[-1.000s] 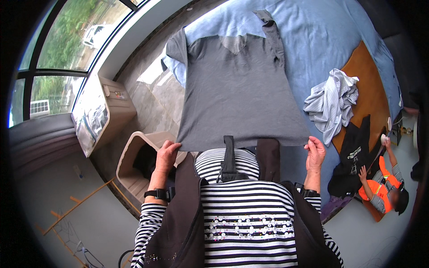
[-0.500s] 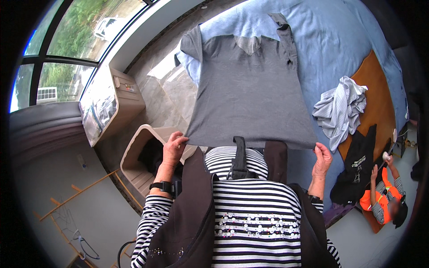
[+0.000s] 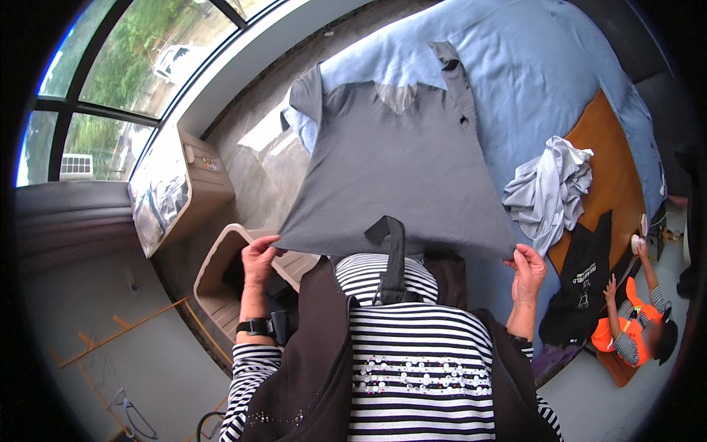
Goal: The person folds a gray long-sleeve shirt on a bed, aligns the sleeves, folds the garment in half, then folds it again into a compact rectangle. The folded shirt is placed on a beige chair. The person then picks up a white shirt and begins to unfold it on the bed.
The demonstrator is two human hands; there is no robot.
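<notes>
A dark grey shirt (image 3: 398,166) lies spread over the blue bed cover, its neck and sleeves at the far end. Its lower hem is stretched wide between my two hands. My left hand (image 3: 258,261) pinches the left corner of the hem, above the rim of a beige bin. At the right corner, my right hand (image 3: 526,271) is closed on the hem between thumb and fingers. The left sleeve hangs at the edge of the bed; the right sleeve is twisted upward. A black strap (image 3: 392,258) stands up from my front, before the hem.
On the bed's blue cover (image 3: 530,66), a crumpled striped shirt (image 3: 549,191) lies right, beside a brown cloth (image 3: 610,162) and a black garment (image 3: 582,280). Beige bins (image 3: 210,173) stand left by the window. A person in an orange vest (image 3: 633,324) is at the far right.
My left hand has moved left and a little nearer, pulling the hem wider and tauter. The shirt's far end has come slightly nearer in view. My right hand has shifted little.
</notes>
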